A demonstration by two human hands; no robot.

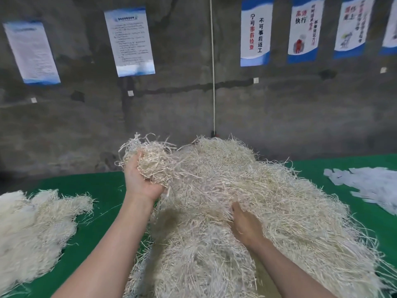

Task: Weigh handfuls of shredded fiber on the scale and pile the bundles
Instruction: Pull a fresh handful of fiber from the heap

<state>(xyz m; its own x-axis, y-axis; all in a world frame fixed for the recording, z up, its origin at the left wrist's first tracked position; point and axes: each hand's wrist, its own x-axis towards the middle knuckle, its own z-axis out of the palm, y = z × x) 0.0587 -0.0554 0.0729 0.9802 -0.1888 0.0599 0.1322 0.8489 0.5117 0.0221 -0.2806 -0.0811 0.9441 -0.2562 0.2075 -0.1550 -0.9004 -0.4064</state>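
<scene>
Big heap (268, 201) of shredded fiber fills the near-centre of the green bench (103, 190): pale cream, thin, stiff, straw-like strips, tangled, frayed at the edges. Right hand (245, 225) lies palm-down on the heap, its fingers dug into the strands and hidden; cannot tell whether they are spread or curled. Left hand (139, 181) is raised palm-up at the heap's left edge, fingers curled round a handful (150, 162) of the same fiber, with loose curly strips sticking out on top. Pile of bundles (36, 222) sits at the left on the bench, apart from the heap; whiter, fluffier, blurred. Far right on the bench is a flat scatter of white sheet-like pieces (369, 188), material unclear. Behind is a rough grey concrete wall (171, 108) with a white rope (213, 82) hanging straight down it. Two blue-edged notices (129, 41) on the left carry small print, unreadable. One poster (255, 33) on the right reads 宁可事前检查 不可事后返工; the next poster (305, 29) reads 高效执行; the others are too blurred.
</scene>
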